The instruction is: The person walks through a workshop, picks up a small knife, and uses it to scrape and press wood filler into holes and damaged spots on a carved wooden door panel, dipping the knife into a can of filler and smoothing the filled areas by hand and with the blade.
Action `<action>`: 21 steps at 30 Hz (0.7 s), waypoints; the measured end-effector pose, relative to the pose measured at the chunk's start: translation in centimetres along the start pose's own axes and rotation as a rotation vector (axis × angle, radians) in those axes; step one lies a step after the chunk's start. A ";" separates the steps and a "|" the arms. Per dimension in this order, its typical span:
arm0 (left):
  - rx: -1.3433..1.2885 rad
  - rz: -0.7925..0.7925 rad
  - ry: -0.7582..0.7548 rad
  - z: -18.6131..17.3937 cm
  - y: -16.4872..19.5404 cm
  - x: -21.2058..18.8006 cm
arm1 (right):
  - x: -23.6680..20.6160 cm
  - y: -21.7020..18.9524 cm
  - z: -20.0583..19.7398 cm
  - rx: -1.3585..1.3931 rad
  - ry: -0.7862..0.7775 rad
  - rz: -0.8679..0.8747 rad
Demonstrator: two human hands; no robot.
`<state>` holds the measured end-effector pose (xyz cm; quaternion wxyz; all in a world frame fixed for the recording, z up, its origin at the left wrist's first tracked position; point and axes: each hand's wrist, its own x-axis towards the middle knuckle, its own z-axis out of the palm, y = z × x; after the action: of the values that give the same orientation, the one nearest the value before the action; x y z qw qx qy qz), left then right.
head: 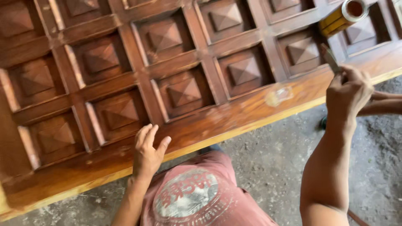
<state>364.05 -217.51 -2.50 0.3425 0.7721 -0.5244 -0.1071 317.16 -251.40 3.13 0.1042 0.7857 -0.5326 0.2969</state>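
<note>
While only the head view is on hand, it covers everything: a carved wooden door (176, 83) lies flat, filling the far and left part of the scene, with a grid of recessed square panels, each with a raised pyramid centre. Its near rail runs diagonally, from lower left up to far right.

Left hand (147, 152): open, fingers spread and lightly bent, resting on the near rail just below the panel grid. Holds nothing; palm and fingertips touch the wood.

Right hand (348, 90): closed in a fist round a scraper (330, 58), gripped tight at the handle. The flat blade sticks up and far from the fist, over the rail's right end beside the rightmost panels. Cannot tell if the blade tip touches the wood.

Pale filler patch (278, 95) sits on the rail, left of the right hand and well right of the left hand.

Yellow can (343, 16), lid off with dark contents showing, stands on the door at far right, beyond the scraper.

Near side: rough grey concrete floor (272, 163) under the door edge. Person's red printed shirt (197, 196) shows at bottom centre, between the two forearms.
</note>
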 end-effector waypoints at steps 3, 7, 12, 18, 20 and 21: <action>-0.006 0.022 -0.068 2.3 5.9 1.2 | 6.5 8.8 2.0 -0.138 -0.004 0.012; 0.061 0.036 -0.104 3.4 9.4 3.3 | 13.5 16.4 6.4 -0.397 -0.088 -0.073; 0.122 -0.070 -0.087 4.2 10.9 4.6 | 20.0 18.0 10.9 -0.505 -0.148 -0.212; 0.153 -0.175 -0.067 5.5 11.2 3.8 | 22.2 15.9 12.1 -0.744 -0.490 -0.176; 0.178 -0.199 -0.061 5.7 10.8 3.4 | 22.0 16.7 11.8 -0.701 -0.462 -0.191; 0.181 -0.221 -0.051 5.6 10.6 3.2 | 21.7 17.5 11.6 -0.654 -0.427 -0.204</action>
<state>354.64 -224.93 0.70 0.2442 0.8500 -0.4522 -0.1160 311.17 -280.97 3.66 0.2645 0.8042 -0.5277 -0.0700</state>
